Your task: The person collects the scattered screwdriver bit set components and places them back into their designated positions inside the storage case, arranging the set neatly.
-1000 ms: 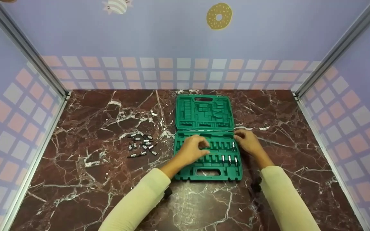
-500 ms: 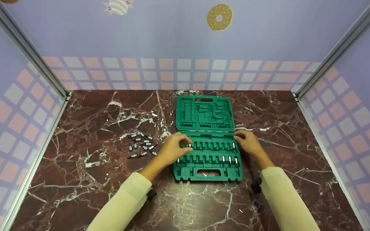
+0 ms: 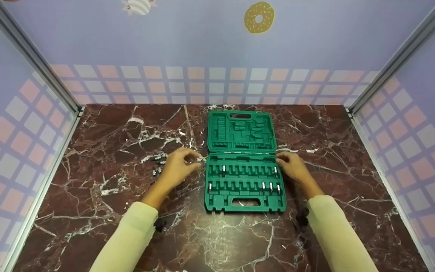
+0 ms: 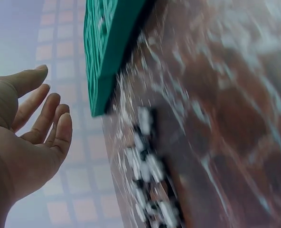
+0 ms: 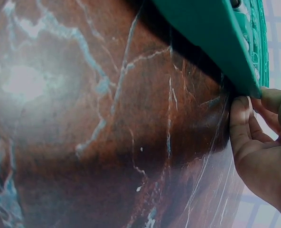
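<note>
An open green plastic socket case (image 3: 217,206) lies on the marble-patterned table, its lid folded back. Silver bit sockets sit in it: one bit socket (image 3: 224,170) at the upper row's left, one at that row's right end, one at the lower row's left end and 3 at its right. My left hand (image 3: 178,166) is off the case's left side, fingers loosely bent and nothing between them. Below it, a pile of bit sockets (image 4: 152,166) shows blurred in the left wrist view, partly hidden in the head view. My right hand (image 3: 292,166) pinches the case's right edge near the hinge.
The dark red marbled tabletop (image 3: 100,226) carries the case right of its middle and the loose sockets to the left. Patterned purple panels (image 3: 187,45) wall in the back and both sides. Metal strips (image 3: 383,189) run along the side edges.
My left hand has moved left from over the case, leaving a bit socket in the upper row's left part, and now overlaps the pile. The right hand has stayed at the case's edge.
</note>
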The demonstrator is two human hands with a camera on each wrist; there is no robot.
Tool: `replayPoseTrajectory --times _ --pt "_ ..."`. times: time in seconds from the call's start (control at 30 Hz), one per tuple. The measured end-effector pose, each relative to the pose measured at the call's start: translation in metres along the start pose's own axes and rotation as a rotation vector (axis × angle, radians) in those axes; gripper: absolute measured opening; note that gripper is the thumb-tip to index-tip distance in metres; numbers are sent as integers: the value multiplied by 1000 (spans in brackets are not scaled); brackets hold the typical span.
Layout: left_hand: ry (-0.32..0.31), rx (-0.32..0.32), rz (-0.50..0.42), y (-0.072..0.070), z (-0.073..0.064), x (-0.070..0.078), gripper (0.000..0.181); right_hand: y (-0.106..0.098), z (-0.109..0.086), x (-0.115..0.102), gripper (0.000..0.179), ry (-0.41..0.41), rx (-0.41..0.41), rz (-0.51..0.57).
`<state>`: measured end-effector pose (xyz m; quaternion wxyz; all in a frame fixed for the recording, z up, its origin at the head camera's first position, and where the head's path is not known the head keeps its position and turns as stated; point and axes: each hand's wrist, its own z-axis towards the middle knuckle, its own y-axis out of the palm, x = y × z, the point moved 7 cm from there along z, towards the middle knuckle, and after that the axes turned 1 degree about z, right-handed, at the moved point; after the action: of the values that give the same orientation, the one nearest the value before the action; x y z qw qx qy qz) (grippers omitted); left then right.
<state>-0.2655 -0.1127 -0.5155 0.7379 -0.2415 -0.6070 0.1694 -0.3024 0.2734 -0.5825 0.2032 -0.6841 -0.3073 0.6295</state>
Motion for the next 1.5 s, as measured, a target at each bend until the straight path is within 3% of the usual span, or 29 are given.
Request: replayPoseTrajectory --times 0.17,0.37,0.6,0.7,1.27,1.5 --pt "0 56 22 -20 1 -18 25 -1 0 1 31 4 8 12" --pt "-50 92 14 -43 -2 -39 28 0 0 1 30 5 13 11" --pt "-117 168 111 -72 -7 -62 29 2 -1 1 31 -7 3 14" --pt "-124 164 110 -78 -6 -68 31 1 -1 1 32 -12 4 8" --pt "-220 85 178 -84 2 -104 30 0 -2 2 31 -2 11 15" --pt "-215 66 201 -83 6 -114 25 -1 -2 2 30 -7 20 12"
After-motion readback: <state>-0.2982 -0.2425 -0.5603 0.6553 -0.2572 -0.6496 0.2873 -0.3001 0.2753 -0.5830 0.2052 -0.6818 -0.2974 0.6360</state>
